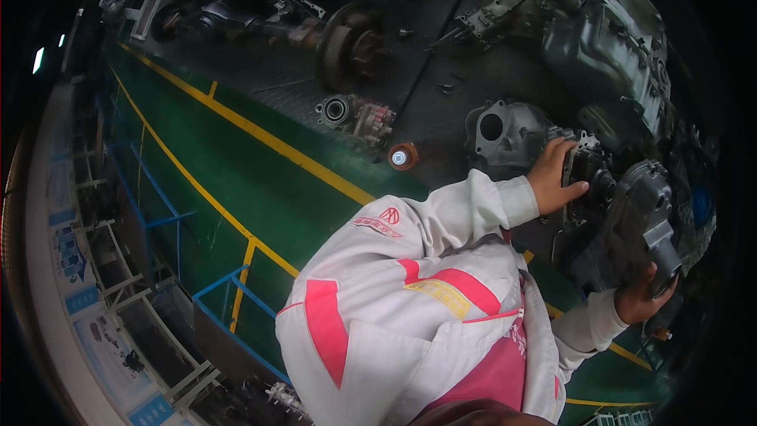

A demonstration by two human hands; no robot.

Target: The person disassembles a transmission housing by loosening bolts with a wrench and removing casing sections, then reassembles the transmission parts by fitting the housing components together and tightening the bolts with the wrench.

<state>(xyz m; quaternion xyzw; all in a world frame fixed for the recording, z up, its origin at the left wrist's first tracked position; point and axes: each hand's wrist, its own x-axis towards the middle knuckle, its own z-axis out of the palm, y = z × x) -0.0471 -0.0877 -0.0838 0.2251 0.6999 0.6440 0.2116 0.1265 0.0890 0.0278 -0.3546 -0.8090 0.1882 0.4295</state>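
Note:
My left hand reaches to a dark metal gear housing on the bench. Its thumb and fingers are spaced apart and straddle the housing's near edge. Farther right, my right hand has its fingers wrapped round the lower end of a grey cast-metal cover. The cover stands tilted beside the housing, and part of that hand's grip is hidden behind it. Just left of my left hand sits a grey bell-shaped casing with a round hole.
A large ribbed transmission case lies at the far right of the dark bench. A drum-ended axle, a small pump-like part and a bottle with a white cap are to the left. Blue railings border the green floor.

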